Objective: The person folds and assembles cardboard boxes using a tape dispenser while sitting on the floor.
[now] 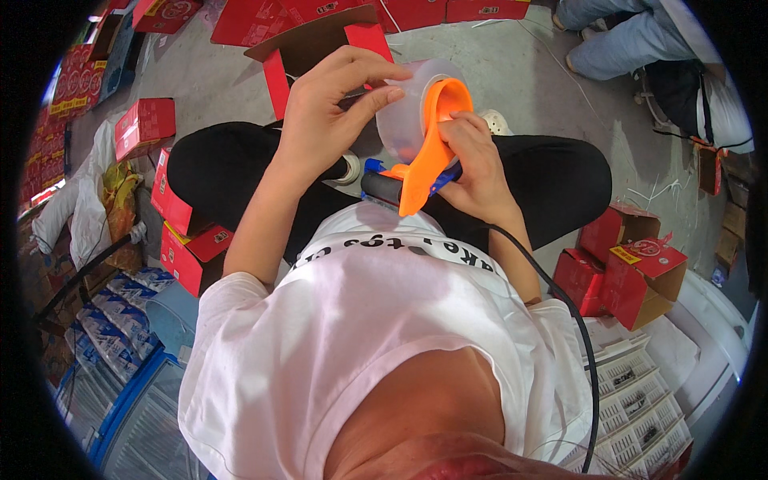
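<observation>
In front of my lap I hold a tape dispenser (433, 165) with an orange body, blue parts and a dark roller. A wide roll of clear tape (394, 126) is mounted on it. My right hand (478, 170) is wrapped round the dispenser from the right. On the other side, my left hand (334, 102) has its bent thumb and index finger at the roll's upper left edge. Whether a loose tape end lies between those fingertips is too fine to see. Just beyond both hands stands a red carton (276, 84) with its brown flap open.
Red cartons (148, 128) lie at the left and open ones (644, 276) at the right. A blue-rimmed clear bin (136, 412) and white slotted trays (632, 400) flank me. Another person's legs (640, 44) show at the far right. A black cable (564, 300) crosses my right arm.
</observation>
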`<action>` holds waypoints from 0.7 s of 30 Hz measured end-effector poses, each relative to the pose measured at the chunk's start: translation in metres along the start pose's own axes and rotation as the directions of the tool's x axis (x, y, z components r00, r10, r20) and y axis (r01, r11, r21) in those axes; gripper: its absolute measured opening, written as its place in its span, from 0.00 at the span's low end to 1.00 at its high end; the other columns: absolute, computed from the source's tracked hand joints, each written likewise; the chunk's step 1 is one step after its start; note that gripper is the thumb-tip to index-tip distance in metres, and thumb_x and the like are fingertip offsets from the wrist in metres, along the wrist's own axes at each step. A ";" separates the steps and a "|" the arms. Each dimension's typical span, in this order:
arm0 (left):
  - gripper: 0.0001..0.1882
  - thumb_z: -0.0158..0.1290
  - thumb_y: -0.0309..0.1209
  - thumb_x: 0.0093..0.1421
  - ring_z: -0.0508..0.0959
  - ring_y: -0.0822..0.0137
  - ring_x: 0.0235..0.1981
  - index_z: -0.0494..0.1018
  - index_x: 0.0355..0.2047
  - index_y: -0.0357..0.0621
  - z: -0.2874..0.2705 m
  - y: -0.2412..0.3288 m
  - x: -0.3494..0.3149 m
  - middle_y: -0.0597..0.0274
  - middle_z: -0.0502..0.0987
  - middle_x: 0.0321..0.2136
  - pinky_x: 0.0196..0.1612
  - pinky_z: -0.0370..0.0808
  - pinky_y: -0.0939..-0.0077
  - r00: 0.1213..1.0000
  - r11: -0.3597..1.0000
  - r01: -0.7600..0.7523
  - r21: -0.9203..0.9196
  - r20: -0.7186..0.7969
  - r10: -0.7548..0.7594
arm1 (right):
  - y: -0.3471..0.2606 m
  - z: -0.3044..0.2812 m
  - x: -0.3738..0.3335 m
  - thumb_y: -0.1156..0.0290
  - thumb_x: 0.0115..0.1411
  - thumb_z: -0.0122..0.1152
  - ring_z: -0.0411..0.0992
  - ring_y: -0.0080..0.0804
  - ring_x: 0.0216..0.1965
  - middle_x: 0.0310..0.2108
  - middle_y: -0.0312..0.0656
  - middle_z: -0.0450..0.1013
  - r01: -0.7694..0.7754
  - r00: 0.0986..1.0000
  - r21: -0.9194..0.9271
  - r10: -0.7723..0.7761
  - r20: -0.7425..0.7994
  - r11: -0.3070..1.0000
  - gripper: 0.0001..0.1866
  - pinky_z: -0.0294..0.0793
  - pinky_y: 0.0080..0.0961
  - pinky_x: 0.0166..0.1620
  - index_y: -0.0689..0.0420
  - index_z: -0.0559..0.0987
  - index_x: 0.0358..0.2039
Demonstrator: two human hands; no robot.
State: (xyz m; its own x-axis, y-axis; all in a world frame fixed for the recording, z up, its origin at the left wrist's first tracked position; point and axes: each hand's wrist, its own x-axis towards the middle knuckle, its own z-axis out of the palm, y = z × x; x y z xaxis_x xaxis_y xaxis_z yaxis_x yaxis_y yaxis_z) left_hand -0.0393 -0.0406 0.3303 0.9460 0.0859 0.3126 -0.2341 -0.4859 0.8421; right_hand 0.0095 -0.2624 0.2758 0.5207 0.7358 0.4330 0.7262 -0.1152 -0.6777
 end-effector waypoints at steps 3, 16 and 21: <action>0.10 0.60 0.21 0.55 0.78 0.69 0.36 0.78 0.39 0.38 -0.004 -0.002 0.004 0.60 0.77 0.34 0.39 0.75 0.81 0.993 0.989 -0.105 0.107 0.061 0.098 | 0.001 0.000 -0.001 0.72 0.38 0.72 0.70 0.51 0.45 0.39 0.48 0.73 -0.001 1.000 0.009 0.001 0.011 1.000 0.33 0.63 0.44 0.57 0.62 0.71 0.47; 0.08 0.58 0.24 0.57 0.77 0.63 0.37 0.71 0.36 0.39 -0.012 -0.003 0.006 0.58 0.73 0.36 0.38 0.74 0.76 0.958 0.947 -0.260 0.188 0.178 0.227 | -0.004 -0.003 0.001 0.74 0.40 0.76 0.69 0.46 0.46 0.41 0.45 0.72 -0.128 0.992 0.231 0.123 0.040 0.964 0.31 0.66 0.34 0.54 0.62 0.72 0.46; 0.09 0.57 0.24 0.57 0.74 0.66 0.35 0.70 0.36 0.39 -0.012 -0.012 0.001 0.60 0.71 0.37 0.38 0.73 0.75 0.967 0.979 -0.205 0.001 0.153 0.202 | -0.004 -0.003 -0.001 0.76 0.41 0.77 0.67 0.38 0.46 0.41 0.42 0.70 -0.158 0.987 0.326 0.144 0.067 0.932 0.29 0.67 0.28 0.52 0.61 0.73 0.44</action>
State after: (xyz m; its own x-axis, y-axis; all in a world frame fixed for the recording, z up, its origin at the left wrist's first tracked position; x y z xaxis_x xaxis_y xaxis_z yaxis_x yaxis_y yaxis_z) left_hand -0.0385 -0.0241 0.3262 0.9021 -0.1483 0.4053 -0.4225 -0.4944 0.7596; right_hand 0.0072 -0.2648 0.2794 0.5891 0.7542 0.2900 0.4482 -0.0064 -0.8939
